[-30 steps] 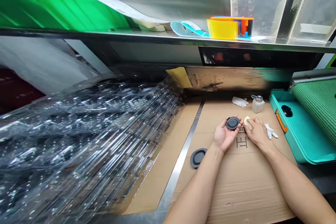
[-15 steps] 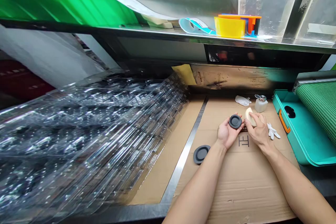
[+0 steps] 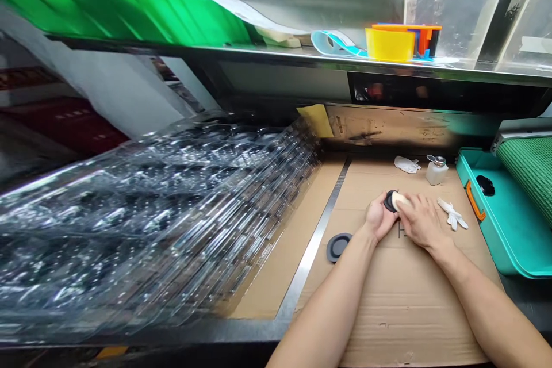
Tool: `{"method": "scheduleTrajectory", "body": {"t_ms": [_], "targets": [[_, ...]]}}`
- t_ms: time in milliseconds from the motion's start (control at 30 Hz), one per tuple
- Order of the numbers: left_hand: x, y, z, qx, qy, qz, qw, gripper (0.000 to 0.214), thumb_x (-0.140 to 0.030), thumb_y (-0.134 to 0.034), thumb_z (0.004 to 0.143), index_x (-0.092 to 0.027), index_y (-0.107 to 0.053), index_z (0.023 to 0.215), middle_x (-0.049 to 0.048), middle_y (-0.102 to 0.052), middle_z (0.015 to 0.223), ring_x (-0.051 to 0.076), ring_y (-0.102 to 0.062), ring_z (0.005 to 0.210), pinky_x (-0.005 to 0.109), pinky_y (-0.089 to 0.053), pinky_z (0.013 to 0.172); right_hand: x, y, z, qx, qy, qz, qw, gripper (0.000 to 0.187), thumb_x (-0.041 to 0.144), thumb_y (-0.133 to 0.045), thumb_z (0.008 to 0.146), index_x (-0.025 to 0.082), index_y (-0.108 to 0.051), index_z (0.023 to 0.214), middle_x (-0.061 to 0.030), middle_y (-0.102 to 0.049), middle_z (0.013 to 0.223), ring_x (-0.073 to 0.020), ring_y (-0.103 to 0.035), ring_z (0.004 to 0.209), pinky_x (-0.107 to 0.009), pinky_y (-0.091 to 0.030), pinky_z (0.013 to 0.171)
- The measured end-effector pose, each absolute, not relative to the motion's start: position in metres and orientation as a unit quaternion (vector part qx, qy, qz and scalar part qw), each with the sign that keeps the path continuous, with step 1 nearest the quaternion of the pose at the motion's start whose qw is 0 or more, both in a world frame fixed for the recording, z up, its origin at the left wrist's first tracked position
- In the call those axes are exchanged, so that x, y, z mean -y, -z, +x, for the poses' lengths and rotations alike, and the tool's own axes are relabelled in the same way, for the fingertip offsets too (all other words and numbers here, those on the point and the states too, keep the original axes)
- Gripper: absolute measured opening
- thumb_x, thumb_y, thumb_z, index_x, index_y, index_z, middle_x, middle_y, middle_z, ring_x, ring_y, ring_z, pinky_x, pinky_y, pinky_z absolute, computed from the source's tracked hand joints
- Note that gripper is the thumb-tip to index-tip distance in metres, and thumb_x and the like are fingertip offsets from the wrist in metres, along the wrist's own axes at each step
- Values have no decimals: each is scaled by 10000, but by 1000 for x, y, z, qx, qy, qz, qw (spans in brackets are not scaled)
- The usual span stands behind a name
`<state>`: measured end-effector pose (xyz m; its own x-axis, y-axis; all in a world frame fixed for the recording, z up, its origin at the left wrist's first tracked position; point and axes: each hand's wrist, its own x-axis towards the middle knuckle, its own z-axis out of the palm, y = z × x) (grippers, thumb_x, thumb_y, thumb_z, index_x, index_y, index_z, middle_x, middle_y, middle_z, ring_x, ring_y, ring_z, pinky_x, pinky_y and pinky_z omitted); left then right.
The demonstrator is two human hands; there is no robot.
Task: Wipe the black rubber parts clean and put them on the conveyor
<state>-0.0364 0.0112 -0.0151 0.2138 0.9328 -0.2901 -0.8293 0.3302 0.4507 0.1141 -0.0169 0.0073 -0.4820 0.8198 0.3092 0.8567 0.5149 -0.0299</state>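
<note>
In my left hand (image 3: 378, 219) is a small dark round dish-like part (image 3: 390, 201), held over the cardboard sheet (image 3: 388, 299). My right hand (image 3: 422, 221) grips a cream-coloured pad (image 3: 399, 200), which overlaps the dark part and seems to press against it. The pad's far side is hidden by my fingers. Left of my forearm, a larger dark grey dish-like piece (image 3: 338, 247) lies on the cardboard. Just right of my right hand rests a white glove (image 3: 452, 214).
Stacked clear plastic trays (image 3: 194, 230) fill the left side. A small pump bottle (image 3: 437, 171) and a crumpled white cloth (image 3: 406, 164) stand behind my hands. To the right is a teal bin (image 3: 521, 241) with a black part (image 3: 486, 186) inside, beside a green conveyor belt (image 3: 530, 167).
My right hand has brought the cream pad leftward onto the dark part in my left hand; before, the two were apart. The whole view has shifted slightly.
</note>
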Motion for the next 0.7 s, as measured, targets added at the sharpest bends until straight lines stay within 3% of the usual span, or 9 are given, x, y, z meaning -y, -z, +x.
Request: {"method": "scheduleTrajectory", "body": {"t_ms": [100,167,200,300,367,500,700], "targets": [[-10,15,-35,-303,-592,159,730,244,-291,-464,999,-125,-640,962,122,-690,1012,201,-675,905,354,-548,858,10,2,119,811,68,-563,143,297,313,-479,986,240,-657,1212,-125,-595,1268,-292,-465,1110,-390,-359,890],[-6,13,-30,-340,-627,235,661,145,-257,-623,922,-130,-655,984,117,-688,1058,204,-666,980,323,-520,914,6,8,122,798,50,-582,148,270,340,-506,979,253,-669,1176,-110,-609,1220,-285,-474,1109,-379,-362,892],[-2,11,-26,-355,-649,272,615,191,-218,-709,857,-143,-664,1026,111,-685,1102,212,-650,1053,313,-495,967,5,10,123,797,36,-583,152,264,350,-511,978,260,-669,1170,-100,-616,1200,-276,-482,1100,-371,-365,893],[15,2,-18,-371,-695,352,505,622,-61,-838,660,-225,-647,1229,85,-653,1255,240,-540,1285,311,-386,1123,5,14,122,795,-1,-584,164,260,330,-486,984,256,-671,1152,-83,-633,1161,-255,-505,1070,-348,-378,883],[27,-6,-15,-359,-698,386,485,764,-5,-840,615,-258,-621,1302,81,-640,1298,258,-476,1362,333,-340,1171,5,15,121,792,-17,-587,169,257,283,-488,968,250,-675,1141,-78,-638,1165,-249,-512,1071,-338,-384,877],[40,-19,-12,-353,-689,368,515,757,61,-772,647,-234,-610,1326,101,-668,1258,285,-425,1414,383,-356,1180,4,15,123,790,-41,-590,164,287,299,-550,933,261,-660,1195,-76,-641,1185,-255,-522,1074,-335,-392,868],[39,-19,-11,-362,-685,362,519,800,45,-784,665,-258,-572,1374,72,-678,1237,245,-393,1446,322,-362,1186,0,17,127,797,-44,-582,155,298,325,-547,936,273,-665,1204,-70,-634,1206,-251,-516,1076,-333,-386,886]]}}
